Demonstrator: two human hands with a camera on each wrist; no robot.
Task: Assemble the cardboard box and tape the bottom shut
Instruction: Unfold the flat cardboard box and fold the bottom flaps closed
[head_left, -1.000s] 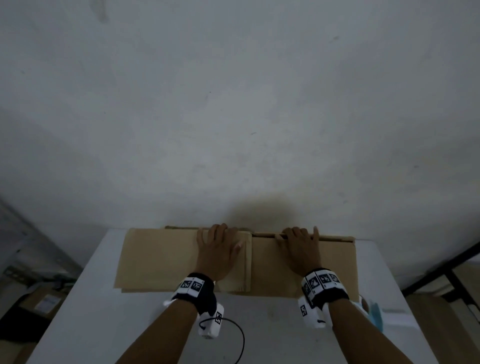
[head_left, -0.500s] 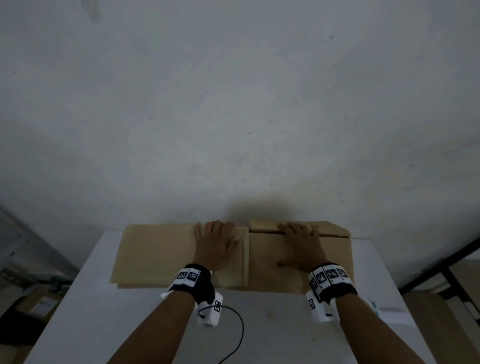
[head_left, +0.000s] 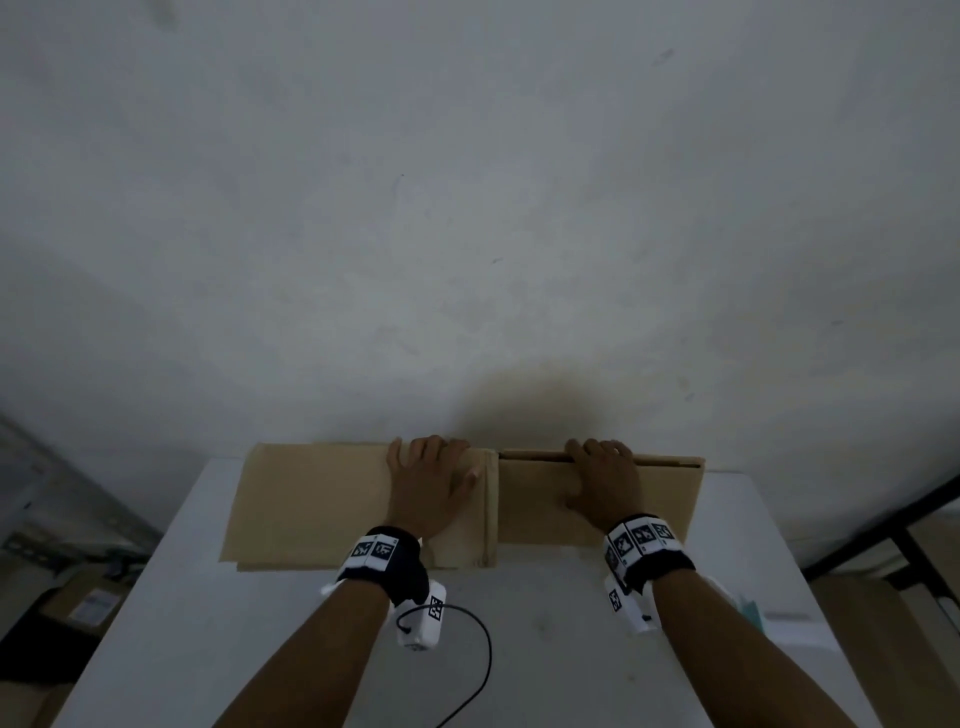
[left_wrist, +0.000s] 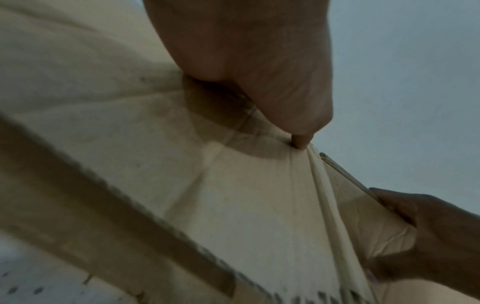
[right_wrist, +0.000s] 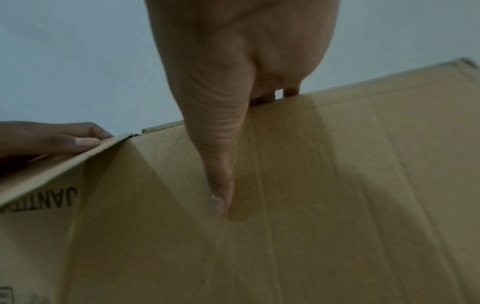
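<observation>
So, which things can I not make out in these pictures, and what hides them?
- Fingertips of the right hand: in head and right wrist views they curl over the far edge of the flattened cardboard box, which hides them.
- Printed lettering on the box: right wrist view, partly covered by a cardboard flap.
- Teal object on the white table: head view, the right forearm hides most of it.
- Tape: not visible in any view.

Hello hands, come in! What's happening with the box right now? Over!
Left hand flat on the cardboard box. Right hand gripping its far edge, fingers hooked over. Box not yet opened up, no tape on. Nothing blocking on the table.
</observation>
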